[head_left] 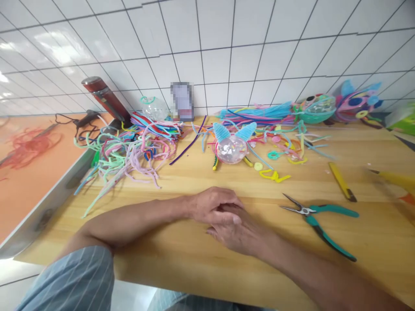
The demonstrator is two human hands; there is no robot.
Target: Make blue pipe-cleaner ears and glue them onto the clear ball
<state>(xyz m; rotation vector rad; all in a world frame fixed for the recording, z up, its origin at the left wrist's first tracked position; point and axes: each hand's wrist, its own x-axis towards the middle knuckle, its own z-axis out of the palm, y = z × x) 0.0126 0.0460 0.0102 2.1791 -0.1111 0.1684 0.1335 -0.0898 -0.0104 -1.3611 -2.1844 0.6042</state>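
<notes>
My left hand (pixel 212 206) lies over my right hand (pixel 238 231), its fingers closed across the back of it. Most of the right hand's fingers are hidden underneath. Both rest on the wooden table. Just beyond them sits a clear plastic ball (pixel 231 150) with two light-blue pipe-cleaner ears (pixel 245 131). To the right of my hands lie long-nose pliers (pixel 319 216) with teal handles, jaws spread. A twisted yellow pipe cleaner (pixel 275 176) is beyond the hands, and a yellow utility knife (pixel 343 181) lies further right.
Loose pipe cleaners (pixel 129 151) heap at the left, near a brown flask (pixel 106 99). Along the tiled wall stand another clear ball (pixel 155 108), a blurred upright phone-like object (pixel 182 101), a blue pipe-cleaner bundle (pixel 259 113) and decorated balls (pixel 316 108). A blurred yellow tool (pixel 394 179) lies right.
</notes>
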